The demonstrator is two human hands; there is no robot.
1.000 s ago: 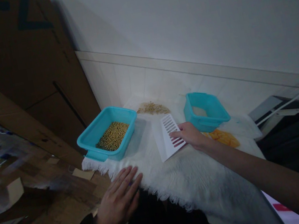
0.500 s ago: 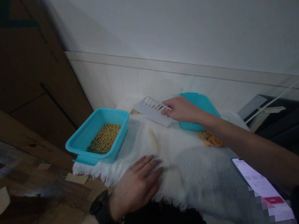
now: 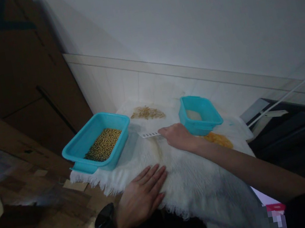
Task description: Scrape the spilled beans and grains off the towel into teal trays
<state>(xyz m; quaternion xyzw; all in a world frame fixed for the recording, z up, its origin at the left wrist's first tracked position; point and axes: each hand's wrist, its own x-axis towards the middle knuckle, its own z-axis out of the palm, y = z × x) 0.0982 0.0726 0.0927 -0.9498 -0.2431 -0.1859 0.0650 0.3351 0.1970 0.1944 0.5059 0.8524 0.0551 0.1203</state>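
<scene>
My left hand (image 3: 142, 192) lies flat on the white fringed cloth (image 3: 187, 178), fingers stretched out, holding nothing. A white flat plastic piece with a row of slots (image 3: 149, 134) is gripped in my right hand (image 3: 177, 137), held edge-on above or against the cloth; whether it touches, I cannot tell. Just below it runs a pale streak (image 3: 156, 150) on the cloth. To the left stands a turquoise tub (image 3: 85, 131) with yellowish beans (image 3: 104, 143) in it. Close behind my right hand is a smaller turquoise tub (image 3: 201, 121) with something pale at its bottom.
A thin pile of beige bits (image 3: 146, 112) lies on the cloth near the wall (image 3: 162, 71). Orange-yellow pieces (image 3: 219, 140) lie beside my right forearm. A phone (image 3: 266, 196) is partly covered by that arm. Cardboard (image 3: 14, 67) rises at the left.
My right hand has drawn the slotted piece toward me and left, tilting it edge-on and uncovering the beige pile and smaller tub. My left hand stays nearly in place.
</scene>
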